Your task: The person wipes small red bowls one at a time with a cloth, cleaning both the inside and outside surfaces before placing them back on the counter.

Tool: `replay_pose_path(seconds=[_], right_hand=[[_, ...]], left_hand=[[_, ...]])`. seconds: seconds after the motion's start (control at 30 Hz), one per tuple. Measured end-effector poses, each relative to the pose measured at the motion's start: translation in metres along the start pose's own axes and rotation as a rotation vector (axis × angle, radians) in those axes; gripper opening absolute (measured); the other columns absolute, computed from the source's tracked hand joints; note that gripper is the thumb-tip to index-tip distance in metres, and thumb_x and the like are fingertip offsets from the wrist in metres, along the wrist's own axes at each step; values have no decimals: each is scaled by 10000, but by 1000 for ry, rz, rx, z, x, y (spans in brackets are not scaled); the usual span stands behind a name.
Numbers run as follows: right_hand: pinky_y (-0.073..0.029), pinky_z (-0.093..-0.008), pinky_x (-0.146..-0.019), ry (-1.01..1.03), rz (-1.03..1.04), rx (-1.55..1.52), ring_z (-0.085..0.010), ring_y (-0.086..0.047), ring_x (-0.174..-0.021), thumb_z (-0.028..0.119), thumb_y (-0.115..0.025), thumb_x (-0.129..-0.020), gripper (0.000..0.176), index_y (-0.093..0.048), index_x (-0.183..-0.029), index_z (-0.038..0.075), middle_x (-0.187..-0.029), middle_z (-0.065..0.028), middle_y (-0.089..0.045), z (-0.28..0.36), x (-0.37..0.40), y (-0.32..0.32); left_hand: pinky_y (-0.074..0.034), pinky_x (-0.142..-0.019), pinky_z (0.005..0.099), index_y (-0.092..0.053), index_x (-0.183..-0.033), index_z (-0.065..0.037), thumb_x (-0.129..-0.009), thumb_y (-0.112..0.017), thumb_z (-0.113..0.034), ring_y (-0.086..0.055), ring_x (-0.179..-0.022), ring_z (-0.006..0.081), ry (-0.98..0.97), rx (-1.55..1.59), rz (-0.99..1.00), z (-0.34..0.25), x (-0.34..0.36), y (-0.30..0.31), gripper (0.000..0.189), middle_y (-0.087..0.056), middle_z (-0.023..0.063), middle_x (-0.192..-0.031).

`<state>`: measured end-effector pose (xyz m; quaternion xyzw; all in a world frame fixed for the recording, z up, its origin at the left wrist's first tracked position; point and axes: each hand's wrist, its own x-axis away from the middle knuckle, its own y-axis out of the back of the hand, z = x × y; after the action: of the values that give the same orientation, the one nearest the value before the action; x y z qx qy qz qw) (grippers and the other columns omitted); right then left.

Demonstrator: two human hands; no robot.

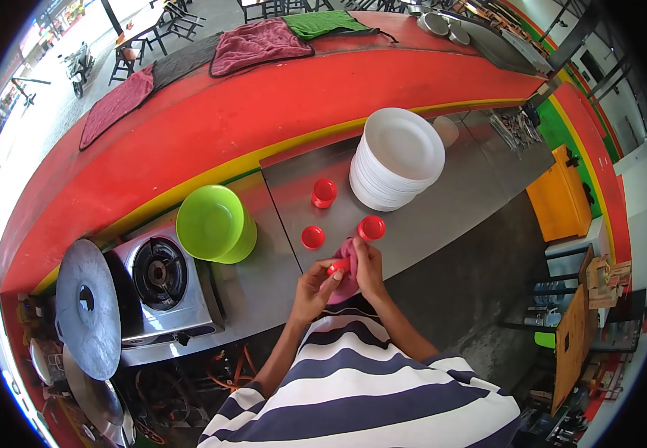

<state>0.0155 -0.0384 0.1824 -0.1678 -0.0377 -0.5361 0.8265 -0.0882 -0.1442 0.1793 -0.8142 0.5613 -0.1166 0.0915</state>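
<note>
My left hand (314,290) is closed around a small red cup (338,266), held just over the counter's near edge. Fingers of my right hand (369,275) grip a pink cloth (347,287), which is pressed against that cup. Just beyond my right hand stands a red cup (372,228). Two more cups, a low red one (313,237) and a taller red one (324,193), are on the steel counter (293,198) past my left hand.
A tall stack of white plates (396,160) stands at the back. Left are a green bucket (217,224), a gas burner (159,272) and a large round metal lid (88,310). Cutlery (516,128) lies at the far right. Cloths (260,45) drape the red wall (189,127).
</note>
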Motion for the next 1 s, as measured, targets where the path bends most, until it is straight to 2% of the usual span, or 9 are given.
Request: replay_pose_path(seconds=[0.13,0.17,0.3,0.43,0.67,0.77,0.87,0.9,1.0], right_hand=[[-499,-310,-791,331,277,371,-88,-501,-690,249,-521,-1013,364,-608,-774,-10,-682,-3,-560,3,4,-6],[-507,-312,-810,245,288,323,-115,-568,-710,317,-504,-1014,355,-630,-867,19,-750,-30,-617,1,6,-8],[-507,-363,-879,-270,58,-665,-194,-639,-939,487,-477,-987,406,-583,-1084,108,-1006,-68,-654,-26,11,-30],[-507,-332,-831,-304,-107,-551,-144,-635,-878,455,-505,-986,372,-608,-1001,98,-936,-35,-651,-24,0,-26],[-379,-263,-558,102,223,468,-54,-413,-605,330,-515,-1016,402,-554,-697,89,-630,76,-450,4,-2,7],[-428,-266,-625,121,118,337,-68,-483,-661,331,-505,-1018,376,-598,-765,69,-688,40,-515,-11,0,4],[-464,-271,-729,-175,-264,-482,-93,-551,-773,328,-496,-1020,347,-634,-868,48,-799,-2,-582,-6,1,-28],[-467,-282,-834,-116,-234,-459,-118,-580,-893,330,-492,-1020,336,-642,-966,34,-919,-32,-614,-11,1,-27],[-466,-266,-728,73,-182,-139,-93,-561,-783,332,-496,-1020,347,-644,-881,50,-812,1,-589,-14,-9,-20]], left_hand=[[-470,-797,253,-665,-1061,10,-1004,-585,-203,-573,-863,88,-17,-316,196,-30,-1,30,235,-656,21,-932],[-478,-808,259,-659,-1077,8,-1006,-581,-203,-581,-875,92,-28,-233,166,-29,0,32,236,-661,25,-946],[-466,-817,239,-663,-1033,-5,-1010,-573,-189,-566,-871,65,-21,229,-27,-13,-5,24,206,-653,-4,-952],[-445,-796,224,-652,-981,-17,-1012,-571,-198,-524,-842,39,117,367,-85,-20,-8,11,201,-627,-33,-919],[-439,-790,237,-636,-994,-4,-1005,-586,-194,-508,-820,55,50,-34,180,-9,-8,35,196,-589,-40,-864],[-435,-796,236,-635,-981,-22,-1006,-583,-197,-511,-829,54,-10,-18,182,-15,-15,35,185,-582,-38,-857],[-433,-815,240,-638,-986,-33,-1007,-581,-204,-517,-846,53,28,333,38,33,-24,28,181,-594,-31,-873],[-434,-816,241,-641,-1003,-39,-1007,-581,-207,-521,-842,55,33,445,7,29,-24,20,178,-602,-29,-874],[-440,-817,247,-652,-1036,-47,-1005,-585,-210,-532,-830,59,59,539,-52,18,-24,8,180,-623,-22,-876]])
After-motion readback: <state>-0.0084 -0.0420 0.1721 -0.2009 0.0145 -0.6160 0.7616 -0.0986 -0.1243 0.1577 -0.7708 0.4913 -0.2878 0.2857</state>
